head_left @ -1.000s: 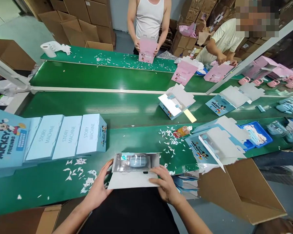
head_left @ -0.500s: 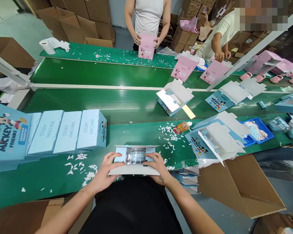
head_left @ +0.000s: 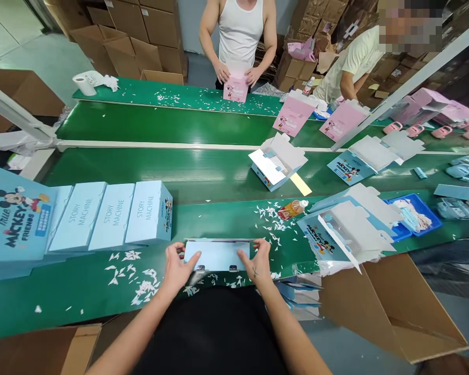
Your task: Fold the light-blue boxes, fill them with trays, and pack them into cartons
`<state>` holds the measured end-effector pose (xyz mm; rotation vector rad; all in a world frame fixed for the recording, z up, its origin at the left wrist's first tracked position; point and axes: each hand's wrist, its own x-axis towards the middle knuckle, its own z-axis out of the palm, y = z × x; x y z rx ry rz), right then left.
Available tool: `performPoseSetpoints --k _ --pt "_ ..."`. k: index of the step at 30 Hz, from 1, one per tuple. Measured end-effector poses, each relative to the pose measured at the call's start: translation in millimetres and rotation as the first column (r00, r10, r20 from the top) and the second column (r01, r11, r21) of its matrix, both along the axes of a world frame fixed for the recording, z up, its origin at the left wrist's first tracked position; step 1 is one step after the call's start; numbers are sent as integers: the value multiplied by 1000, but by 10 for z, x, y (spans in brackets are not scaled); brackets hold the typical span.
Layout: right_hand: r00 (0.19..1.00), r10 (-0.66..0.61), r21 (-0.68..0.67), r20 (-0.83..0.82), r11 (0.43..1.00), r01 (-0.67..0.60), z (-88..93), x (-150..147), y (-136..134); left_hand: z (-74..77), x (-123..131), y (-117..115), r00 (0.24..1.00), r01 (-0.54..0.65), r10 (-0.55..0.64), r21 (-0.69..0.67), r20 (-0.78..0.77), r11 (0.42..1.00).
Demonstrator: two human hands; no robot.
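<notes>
A light-blue carton stands on the green bench right in front of me, its top panel lying over the opening. My left hand grips its left end, fingers round the far side and thumb on the top panel. At the opposite end my right hand holds it the same way, thumb pressing near the panel's edge. Two small dark slots show along the near edge. The carton's contents are hidden. White paper scraps lie around it.
Closed blue story machine boxes stand in a row at left. An orange drink bottle lies to the right, near an open blue box and a blue tray. Across the bench, two people handle pink boxes.
The top panel now covers the carton's opening, hiding the clear plastic insert seen before. Both my thumbs have moved onto that panel. Across the bench, the person's pink box is lower.
</notes>
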<state>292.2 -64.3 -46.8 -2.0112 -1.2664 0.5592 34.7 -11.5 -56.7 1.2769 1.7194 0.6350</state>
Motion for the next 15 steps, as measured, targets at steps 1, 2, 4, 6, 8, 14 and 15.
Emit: performPoseSetpoints --k 1,2,4,6,8,14,15 --pt "1000 -10 16 -26 1000 11 -44 -10 14 -32 4 28 999 -21 21 -18 26 1000" --pt "998 16 39 -60 999 -14 -70 -16 32 -54 3 62 998 -3 4 -4 57 1000" --pt "986 116 110 -121 989 -103 -75 -9 69 -68 -12 135 989 101 -111 109 96 989" --pt "967 196 197 -165 967 -162 -47 28 90 -58 -47 202 964 231 -256 247 74 941" --pt "943 256 264 -213 944 -197 -23 101 78 -39 -115 258 917 359 -396 351 38 865" --pt "838 522 246 -157 843 -479 88 399 -44 212 -483 471 550 817 -811 331 -201 472" --pt "817 563 211 -121 819 -533 142 426 -51 288 -527 506 473 872 -844 269 -251 409"
